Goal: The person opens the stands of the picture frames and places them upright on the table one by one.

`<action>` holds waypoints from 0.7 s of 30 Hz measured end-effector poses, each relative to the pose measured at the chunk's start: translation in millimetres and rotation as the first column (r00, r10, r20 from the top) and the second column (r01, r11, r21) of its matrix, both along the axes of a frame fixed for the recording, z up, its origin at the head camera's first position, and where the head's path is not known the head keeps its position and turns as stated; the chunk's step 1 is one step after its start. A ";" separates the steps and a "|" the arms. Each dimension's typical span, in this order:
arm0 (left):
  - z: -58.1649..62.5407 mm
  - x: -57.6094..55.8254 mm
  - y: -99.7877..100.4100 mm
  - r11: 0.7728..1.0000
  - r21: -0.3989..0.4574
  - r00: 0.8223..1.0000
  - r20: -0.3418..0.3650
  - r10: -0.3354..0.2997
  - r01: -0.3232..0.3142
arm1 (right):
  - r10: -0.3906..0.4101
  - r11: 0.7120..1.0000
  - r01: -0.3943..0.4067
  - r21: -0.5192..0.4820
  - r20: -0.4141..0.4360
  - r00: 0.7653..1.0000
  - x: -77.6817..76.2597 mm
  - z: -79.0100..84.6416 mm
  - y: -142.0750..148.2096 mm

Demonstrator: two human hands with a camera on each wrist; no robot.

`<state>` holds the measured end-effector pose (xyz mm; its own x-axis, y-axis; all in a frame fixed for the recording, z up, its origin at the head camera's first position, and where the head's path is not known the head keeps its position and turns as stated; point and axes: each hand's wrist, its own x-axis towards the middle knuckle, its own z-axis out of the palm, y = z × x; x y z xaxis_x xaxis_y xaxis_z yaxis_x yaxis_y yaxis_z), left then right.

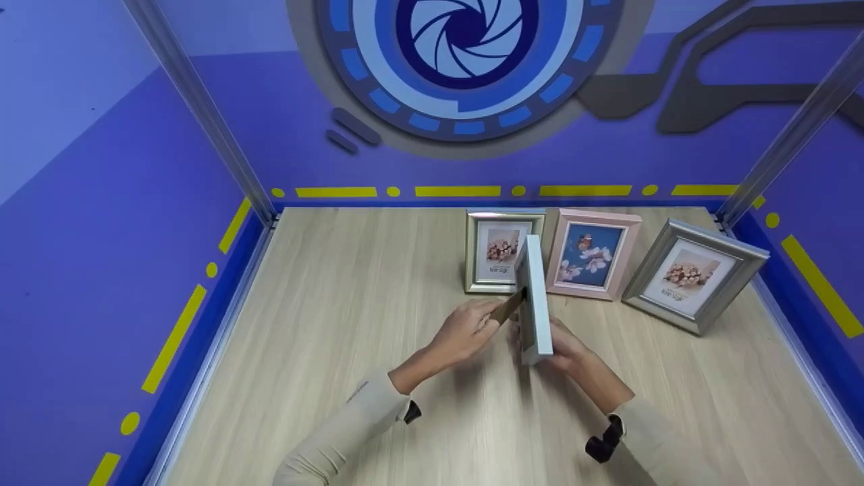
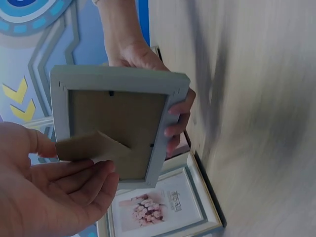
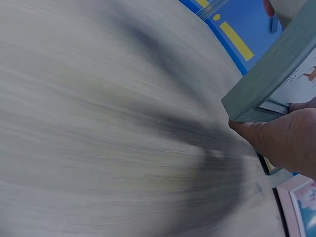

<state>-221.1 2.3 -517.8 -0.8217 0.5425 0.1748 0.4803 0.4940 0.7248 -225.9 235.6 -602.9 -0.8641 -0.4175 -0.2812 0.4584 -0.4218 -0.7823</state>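
Note:
A pale grey-blue picture frame (image 1: 538, 304) is held upright and edge-on above the table. My right hand (image 1: 568, 345) grips it at its lower side. Its fingers (image 2: 178, 129) wrap round the frame's border in the left wrist view, and its thumb lies on the front side in the right wrist view. My left hand (image 1: 467, 329) pinches the brown easel stand (image 2: 89, 147), which is swung out from the brown back panel (image 2: 131, 116). In the head view the frame's picture side is hidden; part of a white picture (image 3: 298, 86) shows in the right wrist view.
Behind the hands stand a gold-silver frame (image 1: 474, 260), a pink frame (image 1: 626, 253) with a butterfly picture, and a silver-grey frame (image 1: 732, 287) turned at an angle. The wooden table (image 1: 351, 270) is bounded by blue-purple walls (image 1: 135, 169) with metal posts at the corners.

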 end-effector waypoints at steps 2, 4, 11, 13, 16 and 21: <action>-0.4 -1.8 -1.4 1.000 -0.019 0.999 -0.039 0.009 -0.010 | 0.011 1.000 -0.010 -0.022 0.010 1.000 0.6 0.5 1.1; -0.5 -3.4 -2.6 1.000 -0.029 0.999 -0.045 0.009 -0.011 | 0.016 1.000 -0.016 -0.026 0.010 1.000 0.8 0.9 1.8; -1.7 -4.5 -3.4 0.999 -0.032 0.999 -0.052 0.006 -0.008 | -0.024 0.996 0.024 0.090 -0.001 1.000 -0.9 0.8 0.6; -1.4 -3.9 -3.6 0.999 -0.032 0.998 -0.068 0.013 -0.016 | -0.054 0.987 0.053 0.152 0.001 0.999 -1.5 0.0 -0.4; 0.8 -2.4 -3.3 1.000 -0.021 0.996 -0.084 0.018 -0.020 | -0.080 0.972 0.074 0.223 0.018 0.997 -2.3 -0.6 -1.4; 2.3 -1.9 -0.8 0.997 0.071 0.998 -0.050 0.041 -0.037 | -0.104 0.959 0.093 0.269 0.030 0.994 -3.9 0.4 -4.9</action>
